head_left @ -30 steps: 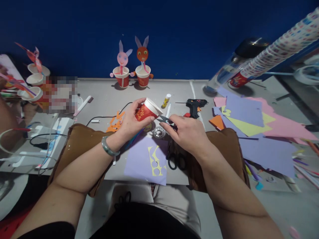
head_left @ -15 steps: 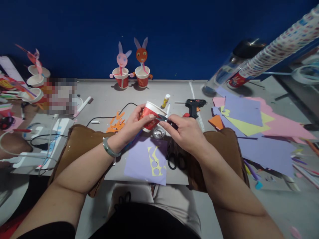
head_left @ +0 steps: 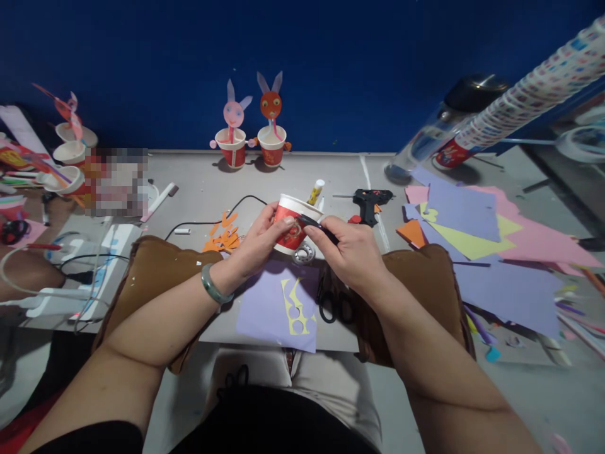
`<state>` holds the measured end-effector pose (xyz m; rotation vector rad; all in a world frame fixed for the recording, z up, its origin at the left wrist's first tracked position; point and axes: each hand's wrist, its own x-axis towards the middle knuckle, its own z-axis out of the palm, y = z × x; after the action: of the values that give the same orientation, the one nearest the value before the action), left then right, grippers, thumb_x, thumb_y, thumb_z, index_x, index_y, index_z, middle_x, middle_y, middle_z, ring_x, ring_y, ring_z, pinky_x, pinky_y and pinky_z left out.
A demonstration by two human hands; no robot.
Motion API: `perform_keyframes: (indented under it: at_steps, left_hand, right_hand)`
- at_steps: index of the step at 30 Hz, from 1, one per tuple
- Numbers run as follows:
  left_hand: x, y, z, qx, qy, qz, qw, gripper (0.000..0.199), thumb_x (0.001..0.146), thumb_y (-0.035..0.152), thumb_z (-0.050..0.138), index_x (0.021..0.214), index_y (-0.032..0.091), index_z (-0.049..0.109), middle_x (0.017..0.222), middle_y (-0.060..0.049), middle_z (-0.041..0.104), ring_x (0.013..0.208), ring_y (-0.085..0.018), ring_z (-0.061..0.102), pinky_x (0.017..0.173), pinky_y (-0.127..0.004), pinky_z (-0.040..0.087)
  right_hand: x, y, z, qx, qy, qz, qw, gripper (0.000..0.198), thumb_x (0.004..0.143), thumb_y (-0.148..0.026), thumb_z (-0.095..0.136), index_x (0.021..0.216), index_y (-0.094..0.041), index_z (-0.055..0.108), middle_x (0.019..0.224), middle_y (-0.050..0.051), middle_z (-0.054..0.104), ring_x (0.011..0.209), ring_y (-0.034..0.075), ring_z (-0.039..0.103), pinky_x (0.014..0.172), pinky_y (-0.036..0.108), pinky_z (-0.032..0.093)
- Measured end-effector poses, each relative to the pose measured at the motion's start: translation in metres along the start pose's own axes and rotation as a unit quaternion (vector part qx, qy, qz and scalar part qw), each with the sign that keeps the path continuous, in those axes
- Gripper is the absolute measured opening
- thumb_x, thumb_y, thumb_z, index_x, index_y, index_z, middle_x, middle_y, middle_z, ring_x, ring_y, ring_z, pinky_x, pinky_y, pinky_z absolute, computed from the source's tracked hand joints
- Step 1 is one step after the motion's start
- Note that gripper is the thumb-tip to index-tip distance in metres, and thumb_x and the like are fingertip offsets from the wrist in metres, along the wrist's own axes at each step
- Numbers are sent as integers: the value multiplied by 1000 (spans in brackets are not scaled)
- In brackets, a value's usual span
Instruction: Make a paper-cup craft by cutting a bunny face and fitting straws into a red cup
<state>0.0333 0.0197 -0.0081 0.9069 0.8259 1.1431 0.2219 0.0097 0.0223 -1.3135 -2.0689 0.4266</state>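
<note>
My left hand [head_left: 269, 233] is wrapped round the side of a red paper cup [head_left: 290, 232] with a white rim, thumb on its front, the cup tilted slightly. My right hand [head_left: 350, 246] closes round a dark, pointed tool [head_left: 309, 221] whose exact kind I cannot make out. The tool's tip touches or nearly touches the cup's side near my left thumb; whether it has pierced the wall is unclear. Below the cup lies a round, silver-white ring-shaped piece [head_left: 304, 253], partly covered. A glue stick [head_left: 316, 192] with a white cap stands just behind the cup.
Black scissors [head_left: 336, 306] and a purple sheet [head_left: 265, 309] with yellow cut-out paper [head_left: 293, 312] lie in front. Orange scraps [head_left: 222, 236] are leftward; a black glue gun [head_left: 372, 205] is rightward. Two rabbit cups [head_left: 271, 148] stand behind, and a tall cup stack [head_left: 529, 94] leans right.
The tool's tip shows a slightly different angle against the cup, and the cup appears turned a little more upright. Both hands keep their hold; the whole view has shifted slightly.
</note>
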Motion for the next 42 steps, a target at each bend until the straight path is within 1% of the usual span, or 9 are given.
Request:
perform_keyframes:
  at_steps: [5,11,22,24,27,30,35,39,42]
  left_hand:
    - [-1,-2,1,-3,-7,8,1000,39,87,46,78,114,23,63,101,-3,69,85,-14,64,76,-27,54]
    - [-2,-5,-1,-3,-18,16,1000,43,89,50,76,119,24,61,109,-5,70,89,-18,67,78,-30,52]
    - [-2,-6,1,-17,-26,20,999,41,88,49,77,118,24,62,106,-4,71,88,-17,68,77,-30,53]
    - [-2,-5,2,-19,-19,16,999,41,88,48,77,117,23,62,106,-5,71,89,-18,68,78,-30,54]
    - [-1,-4,2,-30,-11,8,999,42,86,47,78,114,22,61,109,-7,71,94,-20,70,81,-32,55]
    - [0,-2,2,-37,-1,0,999,50,84,45,80,122,22,56,112,-7,71,99,-22,71,87,-35,56]
    - [0,-2,1,-46,9,3,999,74,84,43,81,144,28,40,111,-6,72,92,-20,72,85,-36,57]
    - [0,-4,0,-40,5,15,999,78,84,43,81,149,32,38,111,-5,72,91,-20,71,85,-36,56]
    - [0,-6,-1,-24,-11,12,1000,77,85,45,80,149,32,39,110,-5,71,89,-19,70,83,-36,56]
  right_hand:
    - [0,2,4,28,25,-13,999,44,103,-54,52,74,-21,61,58,-3,51,52,11,39,55,27,32]
    - [1,3,8,61,41,-25,997,42,103,-49,55,72,-21,58,57,-4,50,52,10,40,54,26,31]
    - [2,0,12,111,58,-26,992,43,102,-46,58,67,-21,52,55,-6,43,50,8,36,53,26,32]
    - [2,-1,11,126,81,-36,988,41,102,-44,58,69,-21,52,55,-7,41,50,8,34,52,25,32]
    - [4,1,9,134,153,-46,978,41,103,-46,56,71,-21,50,58,-6,41,52,8,36,52,25,32]
    - [5,4,7,124,191,-41,973,39,101,-49,58,74,-22,49,60,-6,43,54,9,38,53,25,33]
    - [3,5,9,120,171,-37,977,35,93,-45,68,74,-23,49,60,-6,46,53,8,40,53,25,36]
    - [2,4,14,146,187,-7,971,22,86,-37,74,90,-23,57,66,-6,55,54,10,47,54,26,39]
    - [4,7,14,188,169,30,967,25,88,-34,71,108,-24,61,62,-8,54,51,10,44,53,27,39]
